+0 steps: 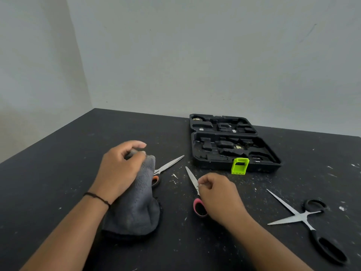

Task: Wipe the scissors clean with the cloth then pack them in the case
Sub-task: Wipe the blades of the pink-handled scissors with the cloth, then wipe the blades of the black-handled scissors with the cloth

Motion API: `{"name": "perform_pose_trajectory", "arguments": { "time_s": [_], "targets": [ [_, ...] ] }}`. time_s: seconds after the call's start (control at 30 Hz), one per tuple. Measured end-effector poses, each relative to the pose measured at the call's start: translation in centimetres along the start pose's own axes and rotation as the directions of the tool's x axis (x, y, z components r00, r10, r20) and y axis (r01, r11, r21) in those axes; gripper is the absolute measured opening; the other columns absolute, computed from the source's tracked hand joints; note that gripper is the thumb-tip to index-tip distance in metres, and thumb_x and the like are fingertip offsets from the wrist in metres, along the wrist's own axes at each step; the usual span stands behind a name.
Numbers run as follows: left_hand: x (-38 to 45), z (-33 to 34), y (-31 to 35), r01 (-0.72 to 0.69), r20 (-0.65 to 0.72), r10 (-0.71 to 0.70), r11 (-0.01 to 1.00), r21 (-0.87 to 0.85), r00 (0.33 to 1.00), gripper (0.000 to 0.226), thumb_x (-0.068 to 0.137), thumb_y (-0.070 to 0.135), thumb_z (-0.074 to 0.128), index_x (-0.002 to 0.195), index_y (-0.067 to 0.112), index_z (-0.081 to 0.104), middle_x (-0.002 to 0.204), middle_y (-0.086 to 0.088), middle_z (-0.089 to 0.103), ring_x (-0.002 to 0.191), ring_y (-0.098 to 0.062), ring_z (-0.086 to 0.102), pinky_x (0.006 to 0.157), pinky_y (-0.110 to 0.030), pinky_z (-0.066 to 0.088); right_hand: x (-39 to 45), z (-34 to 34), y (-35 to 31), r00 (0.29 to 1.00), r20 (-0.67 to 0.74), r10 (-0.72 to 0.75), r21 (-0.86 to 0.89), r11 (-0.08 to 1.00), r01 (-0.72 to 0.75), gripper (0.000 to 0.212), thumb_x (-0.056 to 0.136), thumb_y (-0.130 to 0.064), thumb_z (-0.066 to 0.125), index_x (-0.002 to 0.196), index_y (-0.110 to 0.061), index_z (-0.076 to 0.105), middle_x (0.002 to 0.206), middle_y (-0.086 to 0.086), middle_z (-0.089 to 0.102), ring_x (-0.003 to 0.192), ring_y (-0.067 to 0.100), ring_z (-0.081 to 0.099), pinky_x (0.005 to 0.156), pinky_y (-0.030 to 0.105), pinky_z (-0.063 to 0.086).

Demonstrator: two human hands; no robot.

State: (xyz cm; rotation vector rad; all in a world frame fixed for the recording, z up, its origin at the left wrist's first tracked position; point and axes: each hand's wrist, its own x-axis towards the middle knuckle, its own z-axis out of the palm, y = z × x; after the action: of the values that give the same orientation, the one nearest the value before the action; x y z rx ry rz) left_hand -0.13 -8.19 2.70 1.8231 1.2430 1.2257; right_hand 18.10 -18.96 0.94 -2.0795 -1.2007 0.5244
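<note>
While the left hand (121, 169) clutched the grey cloth (136, 204), the right hand (216, 194) pinched the pink-handled scissors (192, 180) at mid-blade, blade tip pointing away toward the open case (197, 151), cloth just left of them; other two pairs untouched.

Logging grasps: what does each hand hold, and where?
Left hand grips the grey cloth at its top. Right hand pinches the pink-handled scissors at the blades.

head cam | looks forward and down, close over table (58, 173) — far corner perhaps wide-angle-bent
</note>
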Motion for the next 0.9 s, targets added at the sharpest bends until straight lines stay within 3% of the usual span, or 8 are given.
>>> {"name": "perform_pose_trajectory", "arguments": {
  "time_s": [0.07, 0.13, 0.3, 0.4, 0.5, 0.6, 0.7, 0.9],
  "targets": [
    [-0.1, -0.2, -0.1, 0.037, -0.036, -0.037, 0.999, -0.015, 0.999, 0.022, 0.085, 0.008, 0.056, 0.092, 0.026, 0.069, 0.049, 0.017, 0.053, 0.043, -0.003, 0.043, 0.044, -0.009, 0.033, 0.2, 1.0, -0.3, 1.000, -0.021, 0.019, 0.004, 1.000, -0.019, 0.022, 0.088, -0.013, 0.042, 0.088, -0.025, 0.060, 0.084, -0.002, 0.065, 0.066, 0.013, 0.059, 0.061, 0.026, 0.049],
    [-0.4, -0.3, 0.2, 0.070, -0.074, -0.074, 0.996, -0.063, 0.994, 0.022, 0.085, 0.008, 0.055, 0.088, 0.025, 0.069, 0.058, 0.014, 0.057, 0.046, 0.000, 0.044, 0.049, -0.015, 0.036, 0.2, 1.8, -0.6, 0.999, -0.034, -0.002, -0.017, 1.000, 0.002, 0.023, 0.088, -0.009, 0.043, 0.095, -0.022, 0.060, 0.095, 0.003, 0.063, 0.075, 0.016, 0.059, 0.067, 0.027, 0.048],
    [-1.4, -0.8, 1.4, 0.075, 0.001, -0.079, 0.944, -0.321, 0.997, 0.023, 0.089, 0.009, 0.058, 0.087, 0.027, 0.071, 0.097, 0.009, 0.069, 0.093, -0.006, 0.061, 0.080, -0.023, 0.045, -0.2, 2.6, -0.7, 0.980, -0.113, -0.164, -0.318, 0.940, 0.121, 0.024, 0.092, -0.026, 0.047, 0.104, -0.019, 0.067, 0.111, 0.002, 0.057, 0.104, 0.021, 0.051, 0.089, 0.033, 0.042],
    [-2.5, -1.0, 2.9, 0.054, 0.078, -0.021, 0.890, -0.453, 0.997, 0.026, 0.090, 0.008, 0.059, 0.088, 0.030, 0.072, 0.097, 0.010, 0.070, 0.094, -0.006, 0.062, 0.083, -0.026, 0.045, -1.9, 0.6, -2.1, 0.929, -0.229, -0.290, -0.005, 0.955, 0.297, 0.029, 0.094, -0.033, 0.050, 0.082, -0.013, 0.068, 0.091, -0.002, 0.064, 0.087, 0.010, 0.055, 0.082, 0.029, 0.045],
    [-4.1, -0.2, 5.3, 0.059, 0.143, 0.031, 0.813, -0.579, 0.989, 0.021, 0.087, 0.008, 0.061, 0.092, 0.026, 0.070, 0.093, 0.006, 0.070, 0.087, -0.006, 0.064, 0.076, -0.026, 0.049, -4.4, -2.6, -4.2, 0.948, -0.081, -0.306, 0.476, 0.824, 0.307, 0.029, 0.093, -0.038, 0.052, 0.086, -0.017, 0.072, 0.086, -0.006, 0.071, 0.078, -0.001, 0.062, 0.067, 0.013, 0.047],
    [-5.6, 1.3, 8.2, 0.095, 0.165, 0.044, 0.663, -0.743, 0.985, 0.018, 0.076, 0.016, 0.062, 0.093, 0.021, 0.064, 0.088, 0.004, 0.068, 0.079, -0.007, 0.063, 0.067, -0.023, 0.054, -6.0, -4.6, -4.2, 0.961, -0.012, -0.277, 0.645, 0.732, 0.219, 0.014, 0.085, -0.034, 0.064, 0.094, -0.025, 0.070, 0.090, -0.005, 0.073, 0.089, 0.012, 0.068, 0.076, 0.027, 0.055],
    [-7.3, 3.5, 10.7, 0.152, 0.208, 0.040, 0.550, -0.821, 0.977, 0.015, 0.075, 0.018, 0.061, 0.089, 0.020, 0.057, 0.082, 0.003, 0.066, 0.074, -0.008, 0.061, 0.064, -0.024, 0.054, -6.9, -6.7, -3.1, 0.976, 0.063, -0.207, 0.829, 0.556, 0.064, 0.020, 0.079, -0.026, 0.069, 0.093, -0.012, 0.068, 0.089, 0.006, 0.073, 0.083, 0.020, 0.068, 0.080, 0.035, 0.055],
    [-10.2, 9.9, 13.4, 0.102, 0.250, 0.160, 0.613, -0.783, 0.955, 0.008, 0.084, 0.020, 0.065, 0.082, 0.027, 0.061, 0.080, 0.008, 0.063, 0.076, -0.007, 0.057, 0.069, -0.025, 0.049, -8.8, -12.2, 1.6, 0.995, -0.048, -0.082, 0.898, 0.433, 0.080, 0.018, 0.072, -0.025, 0.066, 0.083, -0.011, 0.063, 0.078, 0.012, 0.067, 0.069, 0.019, 0.063, 0.062, 0.031, 0.055]
  ]
}}
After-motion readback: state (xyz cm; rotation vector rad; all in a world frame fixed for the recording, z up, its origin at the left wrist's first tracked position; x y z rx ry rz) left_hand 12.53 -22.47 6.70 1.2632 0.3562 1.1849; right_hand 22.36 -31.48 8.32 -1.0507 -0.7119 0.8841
